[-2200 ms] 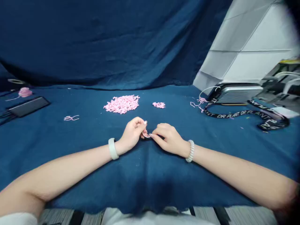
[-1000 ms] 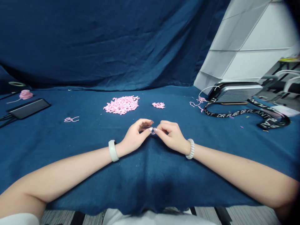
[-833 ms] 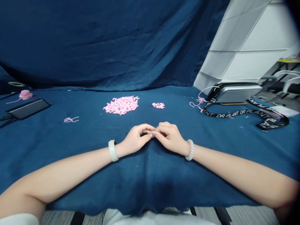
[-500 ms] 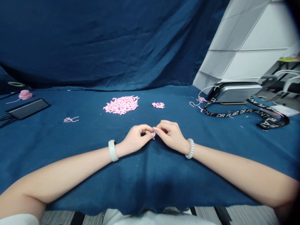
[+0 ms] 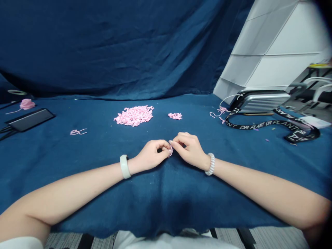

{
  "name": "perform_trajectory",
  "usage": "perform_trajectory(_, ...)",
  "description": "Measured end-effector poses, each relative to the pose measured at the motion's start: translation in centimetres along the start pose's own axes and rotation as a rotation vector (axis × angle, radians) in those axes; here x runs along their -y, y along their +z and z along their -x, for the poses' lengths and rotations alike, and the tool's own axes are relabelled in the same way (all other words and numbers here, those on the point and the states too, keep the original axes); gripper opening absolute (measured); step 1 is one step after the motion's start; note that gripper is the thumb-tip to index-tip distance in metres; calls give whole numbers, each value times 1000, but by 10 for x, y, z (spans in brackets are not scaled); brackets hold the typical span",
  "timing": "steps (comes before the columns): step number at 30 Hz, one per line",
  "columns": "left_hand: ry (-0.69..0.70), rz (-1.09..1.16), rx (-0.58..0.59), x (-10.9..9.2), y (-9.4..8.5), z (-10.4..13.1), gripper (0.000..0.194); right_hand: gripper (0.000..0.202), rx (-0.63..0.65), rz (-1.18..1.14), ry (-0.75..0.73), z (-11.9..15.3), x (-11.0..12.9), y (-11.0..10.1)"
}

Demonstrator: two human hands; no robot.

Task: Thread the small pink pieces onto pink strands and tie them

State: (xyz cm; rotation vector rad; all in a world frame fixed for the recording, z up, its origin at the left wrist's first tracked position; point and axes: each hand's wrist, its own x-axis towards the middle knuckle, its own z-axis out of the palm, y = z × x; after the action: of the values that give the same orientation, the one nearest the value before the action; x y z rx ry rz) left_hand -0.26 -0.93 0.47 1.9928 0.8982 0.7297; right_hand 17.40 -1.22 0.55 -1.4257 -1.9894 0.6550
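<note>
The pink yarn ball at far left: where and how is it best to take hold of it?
Probably grip the round body of the yarn ball, from above or its right: the dark box lies just in front, and the thin tail trails left, where pulling might unwind it.

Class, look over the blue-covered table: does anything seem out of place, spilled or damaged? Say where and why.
Nothing looks clearly damaged, but the right side seems untidy: a tangle of pink yarn lies loose beside the silver-fronted device, and small coloured scraps are scattered near the black lettered strap.
</note>
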Motion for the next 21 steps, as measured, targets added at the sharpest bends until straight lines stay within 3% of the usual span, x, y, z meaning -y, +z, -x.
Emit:
perform_trajectory(5,-12,-62,26,-1,-1,1,24,60,-30,-47,-49,0,-1,0)
perform_trajectory(11,-54,26,23,-2,-1,2,23,65,-45,-73,62,-1,1,0)
perform_trajectory(15,-43,-26,9,0,-1,2,19,68,-84,-144,111,-4,0,0)
perform_trajectory(21,-48,-69,-16,1,-1,3,16,76,-112,-279,297,-14,-11,1)
